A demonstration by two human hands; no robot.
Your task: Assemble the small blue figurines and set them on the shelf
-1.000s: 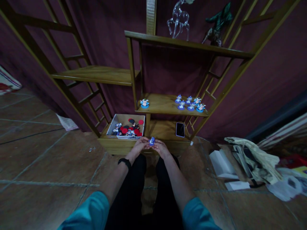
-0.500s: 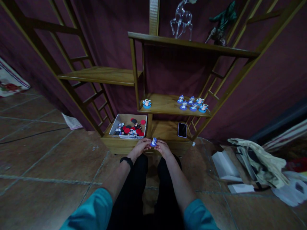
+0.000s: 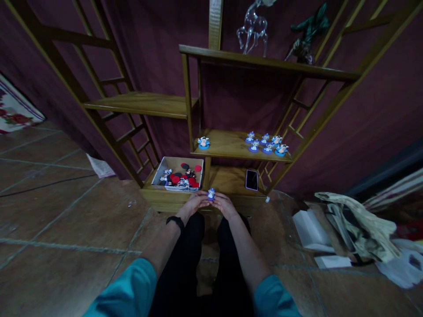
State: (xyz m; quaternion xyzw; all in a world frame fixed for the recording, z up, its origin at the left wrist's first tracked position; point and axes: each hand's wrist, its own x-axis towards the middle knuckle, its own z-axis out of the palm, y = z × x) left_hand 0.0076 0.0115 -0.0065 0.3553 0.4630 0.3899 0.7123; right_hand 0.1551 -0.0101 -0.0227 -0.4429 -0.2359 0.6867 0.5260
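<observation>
Between my two hands is a small purple-and-white figurine on a round purple base, held upright just in front of the cabinet's lower shelf. My left hand grips its base from the left, a dark band on the wrist. From the right, the fingers of my right hand close on the same base. Left of the hands, an open cardboard box holds figurines with red and black discs. On the shelf above, several purple figurines and blue-based ones stand at the right; one blue-based figurine stands alone at the left.
A phone lies on the lower shelf. High on the wooden rack stand a clear glass deer and a dark green statue. A white box, cloth and plastic bag lie on the floor at right.
The figurine has turned a little between my fingers, both hands still on it. The view has shifted slightly; the shelf items stay in place.
</observation>
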